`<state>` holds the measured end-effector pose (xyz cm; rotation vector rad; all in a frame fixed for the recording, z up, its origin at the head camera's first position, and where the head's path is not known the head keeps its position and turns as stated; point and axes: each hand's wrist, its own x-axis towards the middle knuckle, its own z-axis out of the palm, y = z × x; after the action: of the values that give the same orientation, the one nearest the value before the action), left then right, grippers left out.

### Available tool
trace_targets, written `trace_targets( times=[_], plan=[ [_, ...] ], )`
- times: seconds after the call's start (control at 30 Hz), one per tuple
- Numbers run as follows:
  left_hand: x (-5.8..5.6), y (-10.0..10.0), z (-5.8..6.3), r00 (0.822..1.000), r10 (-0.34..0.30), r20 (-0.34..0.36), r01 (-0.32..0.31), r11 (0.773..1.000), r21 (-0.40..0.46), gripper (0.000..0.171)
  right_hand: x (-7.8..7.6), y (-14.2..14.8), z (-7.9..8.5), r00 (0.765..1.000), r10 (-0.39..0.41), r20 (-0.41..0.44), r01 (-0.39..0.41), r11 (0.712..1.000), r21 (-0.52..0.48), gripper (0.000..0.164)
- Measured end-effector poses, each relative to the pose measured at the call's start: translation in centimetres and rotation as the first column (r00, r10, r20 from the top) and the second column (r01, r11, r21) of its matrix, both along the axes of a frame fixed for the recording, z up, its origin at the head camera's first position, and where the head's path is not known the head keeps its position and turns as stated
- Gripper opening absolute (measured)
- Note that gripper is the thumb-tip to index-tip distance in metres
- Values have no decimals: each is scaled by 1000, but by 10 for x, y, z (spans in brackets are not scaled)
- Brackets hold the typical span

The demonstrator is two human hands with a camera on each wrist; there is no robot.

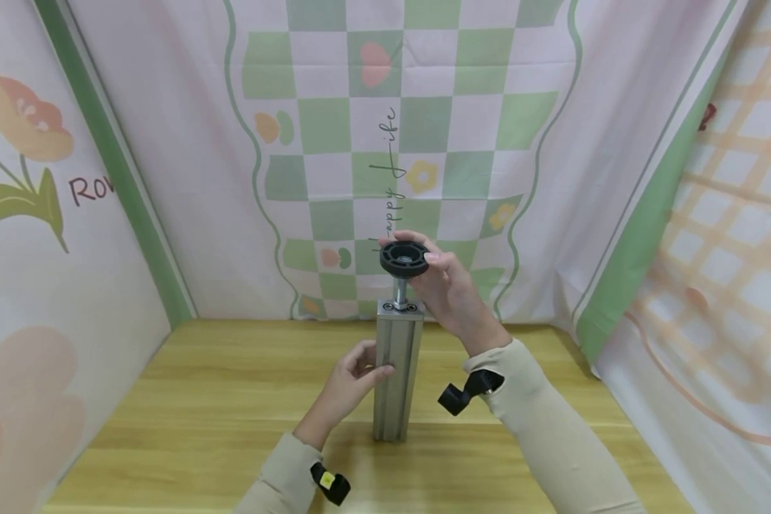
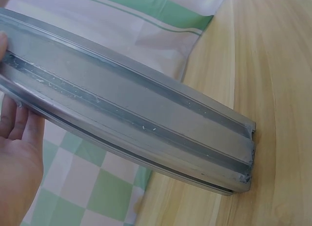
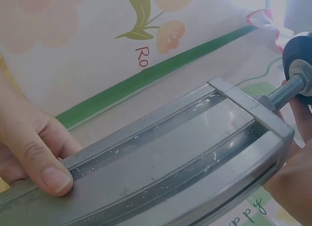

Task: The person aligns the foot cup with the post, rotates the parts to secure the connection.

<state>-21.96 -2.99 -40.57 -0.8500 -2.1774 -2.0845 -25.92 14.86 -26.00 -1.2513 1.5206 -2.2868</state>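
An aluminium profile (image 1: 395, 378) stands upright on the wooden table, its slotted faces flecked with small shavings in the right wrist view. From its end plate (image 3: 251, 106) rises a threaded rod (image 3: 288, 91) with a nut, topped by a round black levelling foot (image 1: 403, 258). My left hand (image 1: 353, 378) grips the profile around its middle, thumb on the near face. Up at the top, my right hand (image 1: 450, 293) holds the rim of the black foot between thumb and fingers. In the left wrist view the profile's lower end (image 2: 246, 157) meets the table.
The wooden table (image 1: 244, 400) spreads around the profile. A checked, printed curtain (image 1: 417, 121) hangs behind it, with more printed cloth on the left (image 1: 51, 285) and right (image 1: 713, 285). Black camera mounts (image 1: 472, 391) sit on both sleeved wrists.
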Motion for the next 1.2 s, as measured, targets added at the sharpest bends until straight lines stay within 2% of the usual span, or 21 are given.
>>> trace_targets(
  times=[0.2, 0.33, 0.6, 0.83, 0.87, 0.93, 0.97, 1.1, 1.17, 1.2],
  plan=[
    [0, 1, 1, 1000, 6, 0, -6, 1000, -3, 34, 0, 2, 1, 1000, 9, 5, -9, 1000, 11, 49],
    [0, 0, 1, 1000, 7, 2, -7, 1000, -9, 34, 2, 3, 2, 1000, -22, -3, 22, 999, 27, 44],
    [0, 0, 0, 1000, 4, 15, -4, 1000, 14, 33, 6, 3, 2, 984, -154, -94, 161, 984, 73, 31],
    [1, 0, 1, 1000, -10, 0, 10, 1000, 26, 33, 13, 2, 2, 936, -316, -155, 331, 940, 84, 26],
    [1, 0, 2, 1000, -12, -4, 12, 999, 30, 33, 15, 0, 3, 924, -343, -169, 361, 928, 89, 26],
    [2, 0, 2, 1000, -16, -4, 16, 999, 30, 33, 22, -3, 8, 878, -423, -224, 453, 886, 103, 28],
    [2, 0, 2, 1000, -17, -1, 17, 999, 29, 33, 26, -6, 11, 844, -467, -262, 508, 854, 114, 29],
    [2, -1, 3, 1000, -19, 12, 19, 1000, 18, 33, 44, -16, 25, 669, -612, -422, 714, 686, 137, 36],
    [2, -1, 3, 1000, -22, 13, 21, 1000, 19, 33, 50, -20, 30, 609, -645, -461, 765, 630, 130, 39],
    [2, -1, 2, 1000, -22, 11, 22, 1000, 22, 33, 52, -22, 30, 588, -658, -470, 782, 611, 123, 40]
  ],
)
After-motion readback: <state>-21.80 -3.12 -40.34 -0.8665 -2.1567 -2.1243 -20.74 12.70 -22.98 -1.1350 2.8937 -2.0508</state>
